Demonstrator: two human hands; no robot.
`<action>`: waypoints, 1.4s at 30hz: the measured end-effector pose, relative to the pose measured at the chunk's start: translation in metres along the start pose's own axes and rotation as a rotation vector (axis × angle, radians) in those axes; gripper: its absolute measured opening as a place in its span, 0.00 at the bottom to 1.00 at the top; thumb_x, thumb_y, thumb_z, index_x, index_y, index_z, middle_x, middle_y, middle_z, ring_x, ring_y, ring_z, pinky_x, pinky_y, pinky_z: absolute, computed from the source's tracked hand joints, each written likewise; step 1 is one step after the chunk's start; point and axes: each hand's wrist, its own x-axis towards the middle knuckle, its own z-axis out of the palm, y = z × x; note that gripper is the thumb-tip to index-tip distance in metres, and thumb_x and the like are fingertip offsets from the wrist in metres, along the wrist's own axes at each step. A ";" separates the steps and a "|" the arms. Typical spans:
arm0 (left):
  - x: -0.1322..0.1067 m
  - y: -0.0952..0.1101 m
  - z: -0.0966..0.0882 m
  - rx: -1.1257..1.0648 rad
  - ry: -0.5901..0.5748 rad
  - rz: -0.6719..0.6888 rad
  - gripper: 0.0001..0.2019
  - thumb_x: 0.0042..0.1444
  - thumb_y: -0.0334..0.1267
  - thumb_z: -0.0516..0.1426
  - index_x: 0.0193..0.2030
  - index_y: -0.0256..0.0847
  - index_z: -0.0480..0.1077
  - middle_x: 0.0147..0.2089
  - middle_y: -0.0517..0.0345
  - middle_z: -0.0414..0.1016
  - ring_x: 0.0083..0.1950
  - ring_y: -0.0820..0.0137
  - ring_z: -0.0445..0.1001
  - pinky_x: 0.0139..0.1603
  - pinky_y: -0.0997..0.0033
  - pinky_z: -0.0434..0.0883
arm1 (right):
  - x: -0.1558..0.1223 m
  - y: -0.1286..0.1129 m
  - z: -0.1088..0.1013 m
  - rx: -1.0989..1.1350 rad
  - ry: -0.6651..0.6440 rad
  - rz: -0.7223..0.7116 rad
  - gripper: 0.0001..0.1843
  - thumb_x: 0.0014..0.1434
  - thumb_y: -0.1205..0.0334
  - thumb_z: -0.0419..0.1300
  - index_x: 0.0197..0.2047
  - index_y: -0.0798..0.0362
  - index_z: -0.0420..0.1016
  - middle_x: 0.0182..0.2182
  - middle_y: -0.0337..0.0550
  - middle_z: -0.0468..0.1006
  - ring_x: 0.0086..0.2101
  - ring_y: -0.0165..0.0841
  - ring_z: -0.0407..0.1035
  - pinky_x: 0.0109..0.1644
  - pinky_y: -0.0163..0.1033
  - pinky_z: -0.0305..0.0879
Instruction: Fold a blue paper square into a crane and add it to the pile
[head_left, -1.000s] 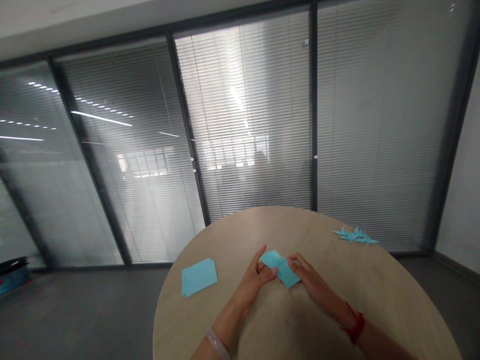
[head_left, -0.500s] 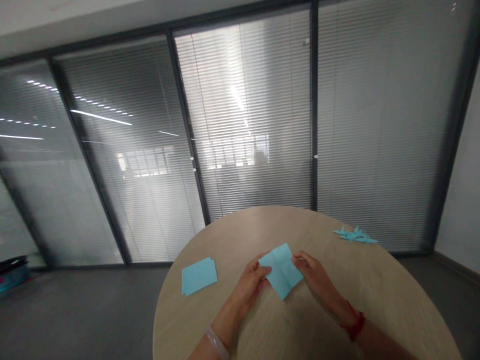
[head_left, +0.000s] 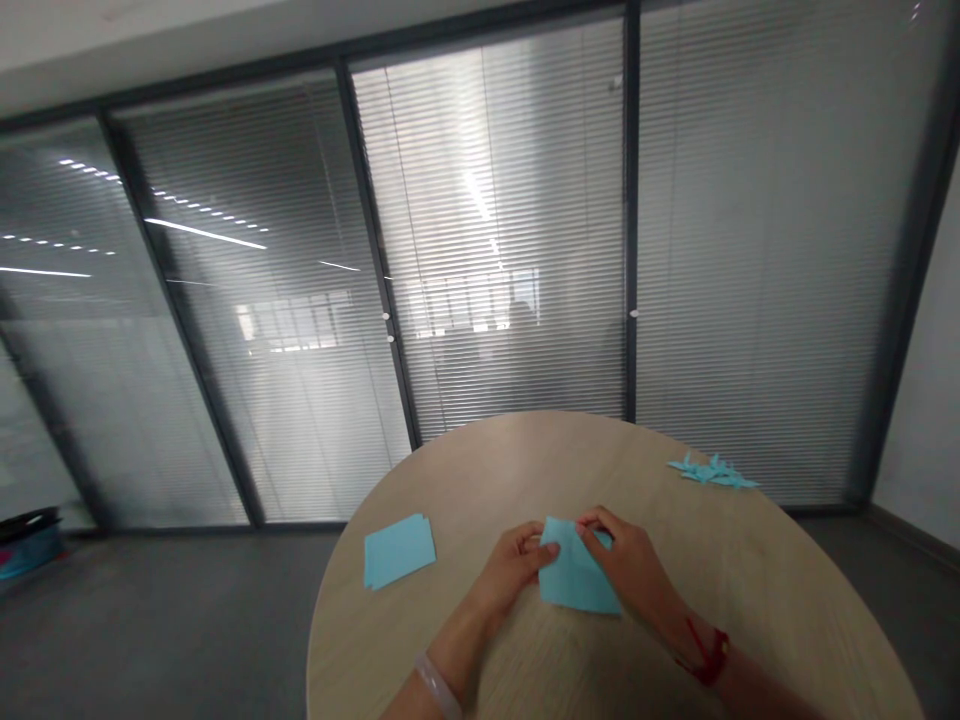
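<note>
A creased sheet of light-blue paper point(head_left: 574, 580) is held between my two hands, just above the near part of the round table. My left hand point(head_left: 514, 567) grips its left edge, thumb on top and fingers behind. At the upper edge, my right hand point(head_left: 621, 556) pinches the paper between thumb and fingertips and covers its right side. To the left lies a stack of light-blue paper sheets point(head_left: 400, 552), slightly uneven at the edges. Several small folded blue paper pieces point(head_left: 712, 471) sit in a heap at the far right.
The round wooden table point(head_left: 517, 450) ends in a curved edge on both sides. Behind it stands a glass partition with blinds point(head_left: 510, 370) and dark frames. A dark and blue object point(head_left: 30, 545) rests on the floor at the far left.
The paper has turned from a diamond angle to lie more squarely and sits slightly lower. My right hand has shifted from its right corner to its upper edge.
</note>
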 end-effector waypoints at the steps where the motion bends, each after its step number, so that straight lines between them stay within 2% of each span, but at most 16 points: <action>1: 0.001 -0.002 0.000 0.035 0.014 0.007 0.21 0.44 0.46 0.66 0.41 0.33 0.76 0.33 0.49 0.78 0.33 0.65 0.75 0.39 0.67 0.67 | -0.001 0.000 0.001 -0.038 0.000 -0.022 0.11 0.58 0.55 0.53 0.34 0.50 0.74 0.33 0.44 0.80 0.35 0.39 0.73 0.42 0.41 0.65; 7: 0.005 -0.007 -0.002 0.168 0.134 -0.006 0.22 0.41 0.55 0.64 0.30 0.34 0.77 0.25 0.56 0.75 0.25 0.71 0.68 0.28 0.74 0.61 | -0.005 0.001 0.007 -0.155 0.011 -0.201 0.11 0.60 0.58 0.52 0.37 0.48 0.75 0.36 0.46 0.80 0.38 0.41 0.73 0.46 0.46 0.67; 12: 0.006 -0.004 -0.005 0.161 0.198 0.006 0.23 0.39 0.57 0.64 0.24 0.35 0.74 0.20 0.62 0.69 0.22 0.75 0.62 0.25 0.76 0.56 | -0.007 -0.002 0.007 -0.207 -0.035 -0.355 0.12 0.62 0.60 0.52 0.41 0.49 0.77 0.38 0.46 0.81 0.40 0.41 0.73 0.49 0.47 0.67; 15: 0.006 -0.003 -0.007 0.134 0.224 0.022 0.23 0.39 0.58 0.64 0.23 0.35 0.72 0.19 0.63 0.66 0.21 0.76 0.61 0.25 0.76 0.56 | -0.007 -0.002 0.007 -0.228 -0.079 -0.391 0.13 0.62 0.61 0.53 0.44 0.48 0.77 0.41 0.46 0.80 0.42 0.41 0.73 0.50 0.48 0.67; 18: 0.006 -0.002 -0.007 0.053 0.241 0.031 0.24 0.43 0.59 0.61 0.20 0.35 0.69 0.19 0.62 0.67 0.21 0.75 0.62 0.26 0.74 0.60 | -0.007 0.000 0.008 -0.207 -0.110 -0.379 0.14 0.63 0.59 0.53 0.48 0.48 0.76 0.44 0.45 0.79 0.44 0.41 0.72 0.52 0.49 0.67; 22: 0.007 0.000 -0.005 -0.174 0.195 0.001 0.23 0.50 0.57 0.58 0.26 0.35 0.71 0.23 0.55 0.74 0.26 0.69 0.72 0.34 0.68 0.68 | -0.005 0.003 0.008 -0.131 -0.098 -0.319 0.15 0.63 0.57 0.52 0.49 0.47 0.75 0.46 0.44 0.79 0.45 0.41 0.72 0.53 0.49 0.66; 26: 0.005 0.002 -0.002 -0.306 0.104 -0.012 0.21 0.54 0.53 0.57 0.32 0.33 0.74 0.29 0.48 0.78 0.34 0.63 0.77 0.42 0.65 0.71 | -0.004 0.001 0.006 -0.064 -0.074 -0.281 0.15 0.63 0.56 0.52 0.48 0.46 0.75 0.46 0.45 0.79 0.46 0.41 0.72 0.53 0.48 0.66; 30: 0.002 0.007 0.003 -0.267 0.091 0.030 0.20 0.54 0.52 0.57 0.35 0.32 0.75 0.35 0.45 0.79 0.40 0.60 0.76 0.45 0.64 0.70 | -0.004 -0.001 0.006 -0.045 -0.070 -0.283 0.15 0.63 0.57 0.52 0.49 0.46 0.75 0.46 0.45 0.78 0.46 0.40 0.71 0.55 0.48 0.66; 35: 0.001 0.006 0.002 -0.197 0.110 0.056 0.21 0.53 0.52 0.58 0.41 0.33 0.75 0.38 0.44 0.79 0.43 0.60 0.75 0.45 0.64 0.69 | -0.005 -0.002 0.008 -0.039 -0.078 -0.311 0.14 0.63 0.58 0.52 0.49 0.47 0.74 0.46 0.46 0.77 0.46 0.39 0.70 0.56 0.48 0.65; 42: 0.007 -0.002 -0.003 -0.168 0.176 0.063 0.21 0.48 0.49 0.63 0.43 0.35 0.76 0.36 0.48 0.78 0.34 0.66 0.74 0.39 0.68 0.68 | -0.006 -0.009 0.008 -0.017 -0.140 -0.375 0.16 0.62 0.60 0.54 0.52 0.47 0.72 0.47 0.48 0.74 0.48 0.39 0.68 0.57 0.47 0.65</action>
